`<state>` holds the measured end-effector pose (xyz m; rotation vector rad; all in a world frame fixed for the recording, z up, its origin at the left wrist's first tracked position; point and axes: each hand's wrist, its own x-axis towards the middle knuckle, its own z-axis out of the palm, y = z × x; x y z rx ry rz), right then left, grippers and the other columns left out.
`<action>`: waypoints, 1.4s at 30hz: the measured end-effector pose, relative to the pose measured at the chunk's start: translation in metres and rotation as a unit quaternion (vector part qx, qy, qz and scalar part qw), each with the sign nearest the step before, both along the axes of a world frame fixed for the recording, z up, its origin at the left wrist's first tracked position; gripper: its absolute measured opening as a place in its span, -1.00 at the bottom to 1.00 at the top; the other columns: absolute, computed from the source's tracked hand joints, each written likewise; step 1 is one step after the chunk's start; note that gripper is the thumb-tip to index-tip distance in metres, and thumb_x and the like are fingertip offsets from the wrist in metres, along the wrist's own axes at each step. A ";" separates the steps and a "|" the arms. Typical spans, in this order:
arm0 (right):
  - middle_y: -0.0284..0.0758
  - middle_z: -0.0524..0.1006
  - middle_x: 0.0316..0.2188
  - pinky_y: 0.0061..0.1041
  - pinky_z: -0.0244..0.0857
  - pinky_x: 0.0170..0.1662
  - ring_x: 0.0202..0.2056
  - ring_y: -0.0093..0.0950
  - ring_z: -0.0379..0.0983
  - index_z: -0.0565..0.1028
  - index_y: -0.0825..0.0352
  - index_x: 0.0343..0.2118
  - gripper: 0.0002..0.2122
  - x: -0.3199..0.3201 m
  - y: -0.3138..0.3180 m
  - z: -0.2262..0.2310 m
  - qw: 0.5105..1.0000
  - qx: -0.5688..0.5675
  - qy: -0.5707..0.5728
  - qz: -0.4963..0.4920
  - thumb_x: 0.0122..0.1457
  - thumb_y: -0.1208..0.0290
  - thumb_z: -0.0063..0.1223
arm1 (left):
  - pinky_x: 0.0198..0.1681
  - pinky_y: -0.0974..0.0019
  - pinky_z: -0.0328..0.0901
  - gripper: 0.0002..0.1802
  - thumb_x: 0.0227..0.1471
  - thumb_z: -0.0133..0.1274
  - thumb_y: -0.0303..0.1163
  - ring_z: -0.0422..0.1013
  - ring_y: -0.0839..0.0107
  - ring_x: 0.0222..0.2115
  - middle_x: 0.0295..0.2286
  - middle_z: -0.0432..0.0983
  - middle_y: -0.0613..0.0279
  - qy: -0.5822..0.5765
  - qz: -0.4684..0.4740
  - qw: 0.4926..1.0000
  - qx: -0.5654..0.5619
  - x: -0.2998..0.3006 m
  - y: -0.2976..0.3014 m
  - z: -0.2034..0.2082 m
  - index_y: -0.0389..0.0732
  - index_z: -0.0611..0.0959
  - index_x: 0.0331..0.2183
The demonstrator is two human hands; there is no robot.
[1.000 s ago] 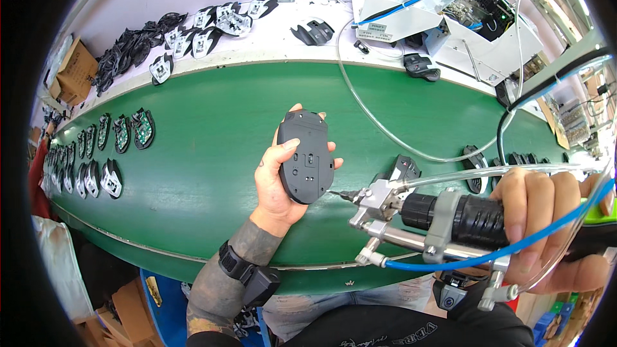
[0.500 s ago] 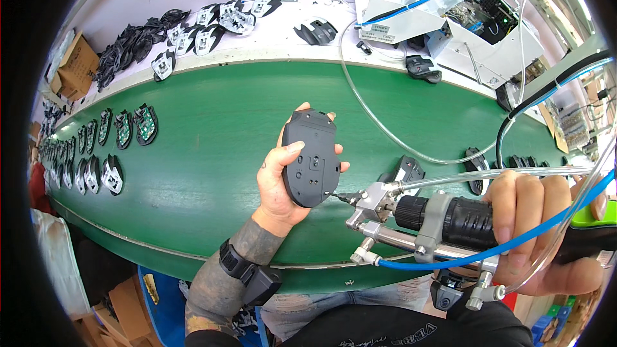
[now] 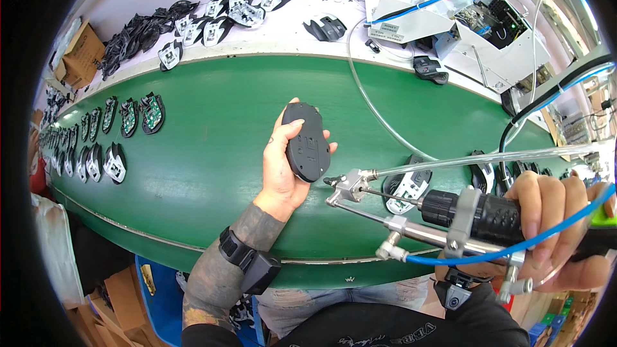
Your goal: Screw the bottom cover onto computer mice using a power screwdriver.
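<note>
My left hand is wrapped round a black computer mouse, holding it underside up above the green belt. The thumb lies across its upper left edge, and the fingertips show at its right side. My right hand grips a black and silver powered screwdriver with a screw-feed head and tubes, lying nearly level and pointing left. Its nozzle is just off the mouse's lower right end, apart from it. The long driver bit shows behind the nozzle block. On the belt behind the tool rests a white-and-black mouse shell.
Rows of mouse halves, some with green boards, line the belt at left. Several shells and black parts lie on the white ledge. A screw feeder machine stands back right. Clear tubing loops over the belt.
The screwdriver nozzle has come away from the mouse, and its bit now shows extended behind the head. My left hand has raised and tilted the mouse slightly. The right hand shifted right.
</note>
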<state>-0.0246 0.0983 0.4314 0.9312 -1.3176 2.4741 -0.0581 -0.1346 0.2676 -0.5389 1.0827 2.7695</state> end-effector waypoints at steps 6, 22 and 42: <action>-0.53 0.37 -0.50 -0.56 0.19 -0.28 -0.47 -0.61 0.37 0.33 0.08 0.09 -0.32 -0.014 -0.002 -0.007 0.986 0.029 0.059 0.152 -0.06 -0.18 0.20 | -0.15 0.07 0.42 -0.30 -0.03 -0.08 -0.30 0.40 0.22 -0.22 -0.06 0.29 0.08 0.027 -0.063 0.996 0.057 0.010 0.011 0.002 -0.09 0.19 0.18; -0.55 0.43 -0.67 -0.74 0.31 -0.53 -0.65 -0.71 0.41 0.32 0.23 -0.13 -0.55 -0.016 -0.027 -0.016 0.999 -0.024 0.038 0.023 0.02 0.16 0.28 | -0.15 0.15 0.41 -0.32 -0.05 0.00 -0.36 0.42 0.24 -0.21 -0.04 0.31 0.04 0.027 -0.100 0.994 0.039 0.021 0.020 0.008 -0.15 0.26 0.14; 0.09 0.27 0.06 -0.25 0.24 0.06 -0.03 -0.12 0.35 0.17 0.59 0.09 -0.54 -0.025 -0.008 -0.011 0.859 -0.050 0.112 -0.497 0.24 0.33 -0.15 | 0.01 0.06 0.28 -0.56 -0.08 0.17 -0.14 0.31 -0.14 -0.06 -0.09 0.29 -0.29 0.349 -0.041 0.651 -0.672 0.003 0.000 -0.027 -0.27 0.56 -0.24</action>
